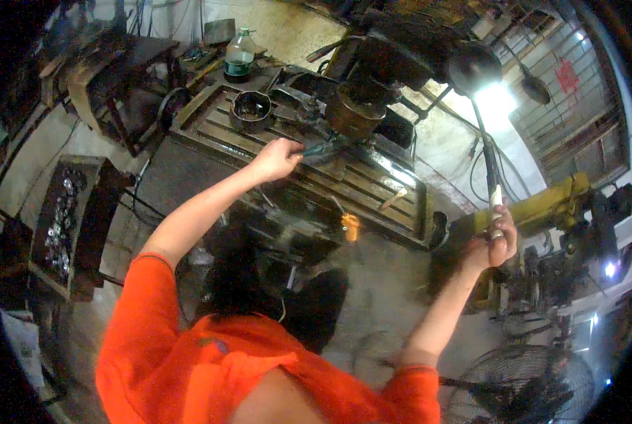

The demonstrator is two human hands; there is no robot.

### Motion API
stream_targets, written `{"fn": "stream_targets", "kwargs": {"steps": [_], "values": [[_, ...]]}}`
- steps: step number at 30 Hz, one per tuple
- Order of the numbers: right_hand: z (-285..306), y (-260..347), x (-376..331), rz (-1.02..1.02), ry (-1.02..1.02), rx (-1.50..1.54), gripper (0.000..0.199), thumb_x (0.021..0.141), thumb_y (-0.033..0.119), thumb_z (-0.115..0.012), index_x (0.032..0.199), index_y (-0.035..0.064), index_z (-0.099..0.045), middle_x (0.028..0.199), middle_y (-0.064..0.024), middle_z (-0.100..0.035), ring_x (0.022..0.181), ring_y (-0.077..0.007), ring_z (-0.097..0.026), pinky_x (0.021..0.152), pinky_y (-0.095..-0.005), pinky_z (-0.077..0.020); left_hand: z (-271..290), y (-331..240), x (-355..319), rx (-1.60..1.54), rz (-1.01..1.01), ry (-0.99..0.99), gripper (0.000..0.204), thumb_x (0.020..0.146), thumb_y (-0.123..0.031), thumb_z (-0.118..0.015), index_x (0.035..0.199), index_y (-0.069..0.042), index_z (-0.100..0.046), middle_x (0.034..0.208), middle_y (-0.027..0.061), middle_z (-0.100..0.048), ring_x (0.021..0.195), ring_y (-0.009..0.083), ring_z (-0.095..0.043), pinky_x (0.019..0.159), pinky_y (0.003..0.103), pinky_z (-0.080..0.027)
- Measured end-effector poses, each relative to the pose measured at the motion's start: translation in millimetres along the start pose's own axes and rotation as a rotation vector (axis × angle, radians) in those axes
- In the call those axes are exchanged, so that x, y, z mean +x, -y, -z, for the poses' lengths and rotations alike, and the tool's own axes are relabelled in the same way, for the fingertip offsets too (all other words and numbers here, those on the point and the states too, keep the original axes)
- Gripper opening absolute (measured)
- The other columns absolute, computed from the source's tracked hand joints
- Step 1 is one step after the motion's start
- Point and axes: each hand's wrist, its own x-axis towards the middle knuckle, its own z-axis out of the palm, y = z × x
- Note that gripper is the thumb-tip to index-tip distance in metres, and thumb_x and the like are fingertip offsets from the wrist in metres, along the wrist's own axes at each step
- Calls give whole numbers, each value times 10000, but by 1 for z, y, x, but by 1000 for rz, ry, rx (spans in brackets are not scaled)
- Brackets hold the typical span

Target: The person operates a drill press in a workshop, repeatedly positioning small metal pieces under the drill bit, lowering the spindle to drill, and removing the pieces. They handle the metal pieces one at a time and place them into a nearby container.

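Observation:
My left hand [279,160] is closed over the slotted metal machine table [210,138]. From its fingers juts a dark, greenish handle [319,150]; its far end blends into the machine's dark parts. A round metal piece [358,113] stands just beyond it. My right hand [498,244] is raised at the right, fingers wrapped around the pale grip of a long dark lever [490,159]. The lever slants up toward a dark round part [475,67] beside a bright light. A pot [251,111] with dark contents rests on the table left of centre.
A clear bottle [239,56] with green liquid stands behind the pot. A yellow-handled tool [350,226] is at the table's front edge. At left is a bin [72,226] of shiny metal pieces; at right, a yellow machine part [535,205] and a caged fan [521,385].

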Motion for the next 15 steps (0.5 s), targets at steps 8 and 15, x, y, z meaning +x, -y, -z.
{"fn": "stream_targets", "kwargs": {"steps": [8, 15], "values": [[5, 5, 20, 11, 22, -73, 331, 723, 284, -556, 726, -46, -543, 807, -207, -597, 925, -382, -562, 931, -573, -317, -4, 10, -2, 78, -12, 23, 301, 772, -156, -554, 1017, 16, -592, 910, 222, -603, 848, 350, -591, 762, 392, -459], [1, 20, 39, -129, -109, -47, 269, 588, 152, -468, 742, -47, -564, 995, -305, -561, 1018, -362, -524, 821, -289, -359, -3, 8, 0, 166, -74, 47, 361, 781, -211, -567, 1034, 47, -572, 978, 205, -606, 930, 319, -586, 813, 355, -451]]}}
